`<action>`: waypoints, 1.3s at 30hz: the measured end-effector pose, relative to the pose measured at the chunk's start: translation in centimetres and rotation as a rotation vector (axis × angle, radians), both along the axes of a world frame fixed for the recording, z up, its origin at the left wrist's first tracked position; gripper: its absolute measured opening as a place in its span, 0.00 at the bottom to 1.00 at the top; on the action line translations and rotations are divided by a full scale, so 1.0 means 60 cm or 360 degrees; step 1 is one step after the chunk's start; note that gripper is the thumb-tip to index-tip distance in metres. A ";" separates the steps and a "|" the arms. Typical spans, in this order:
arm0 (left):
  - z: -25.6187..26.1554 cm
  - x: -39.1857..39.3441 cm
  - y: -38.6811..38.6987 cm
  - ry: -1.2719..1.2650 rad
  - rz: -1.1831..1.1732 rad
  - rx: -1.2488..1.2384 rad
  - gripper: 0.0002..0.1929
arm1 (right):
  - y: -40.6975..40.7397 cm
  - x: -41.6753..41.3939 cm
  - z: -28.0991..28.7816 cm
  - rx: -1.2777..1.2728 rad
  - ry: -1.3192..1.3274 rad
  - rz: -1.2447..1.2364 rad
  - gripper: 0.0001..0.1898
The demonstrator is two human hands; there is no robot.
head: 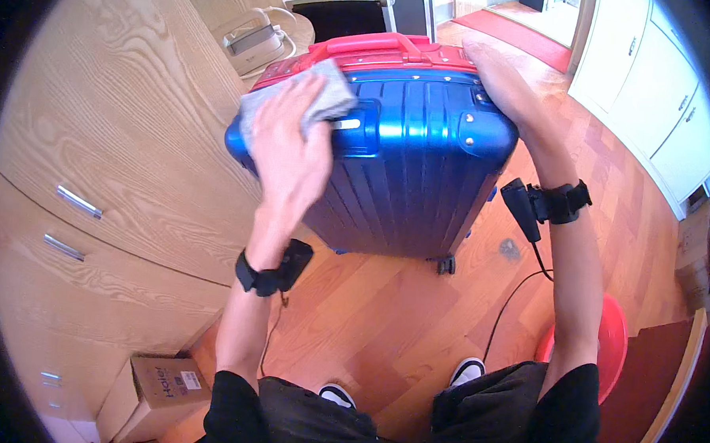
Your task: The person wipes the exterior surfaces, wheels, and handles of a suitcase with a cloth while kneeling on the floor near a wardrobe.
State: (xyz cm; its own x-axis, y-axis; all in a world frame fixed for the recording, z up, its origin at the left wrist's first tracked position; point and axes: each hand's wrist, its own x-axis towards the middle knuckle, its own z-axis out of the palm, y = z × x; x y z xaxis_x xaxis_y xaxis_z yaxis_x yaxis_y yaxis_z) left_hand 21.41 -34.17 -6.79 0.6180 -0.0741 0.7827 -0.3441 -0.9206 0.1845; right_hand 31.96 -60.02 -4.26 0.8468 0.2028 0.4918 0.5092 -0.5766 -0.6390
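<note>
A hard-shell suitcase (pixel 410 182), blue on the near side and red along the top and far side, stands upright on the floor. My left hand (pixel 290 135) presses a folded grey cloth (pixel 331 93) on its upper left edge, beside the red carry handle (pixel 363 42). At the suitcase's top right corner, my right hand (pixel 495 73) rests against the red part, its fingertips hidden behind the shell. A small caster wheel (pixel 446 265) shows under the lower right corner. Both wrists wear black straps with devices and cables.
Wooden cabinets (pixel 127 122) stand close on the left, with a cardboard box (pixel 173 380) below. A corded appliance (pixel 253 45) sits on a shelf behind. Beyond are a black case (pixel 346 13) and white cabinets (pixel 652 86). A red basin (pixel 614 345) is near my right arm.
</note>
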 end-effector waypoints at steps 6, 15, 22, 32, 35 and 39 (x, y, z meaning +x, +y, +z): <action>0.002 0.026 -0.150 -0.0076 -0.0083 0.0070 0.26 | 0.004 0.020 -0.025 0.0455 0.0180 0.0115 0.28; 0.008 -0.007 -0.173 0.0012 -0.0342 0.0100 0.27 | -0.001 0.020 -0.015 0.0268 -0.0009 0.0072 0.26; 0.008 -0.028 -0.107 0.0129 -0.0384 0.0122 0.29 | -0.016 0.023 -0.021 0.0124 -0.0173 0.0120 0.22; 0.001 -0.013 0.088 0.0049 0.0006 -0.0013 0.26 | -0.002 -0.004 -0.005 0.0049 -0.0167 0.0034 0.24; -0.011 -0.017 0.068 -0.0004 0.0061 -0.0051 0.27 | 0.002 0.003 -0.014 0.0150 -0.0199 0.0016 0.24; -0.025 -0.027 0.015 -0.0099 0.0031 -0.0068 0.29 | 0.003 0.017 -0.024 0.0225 -0.0181 0.0026 0.25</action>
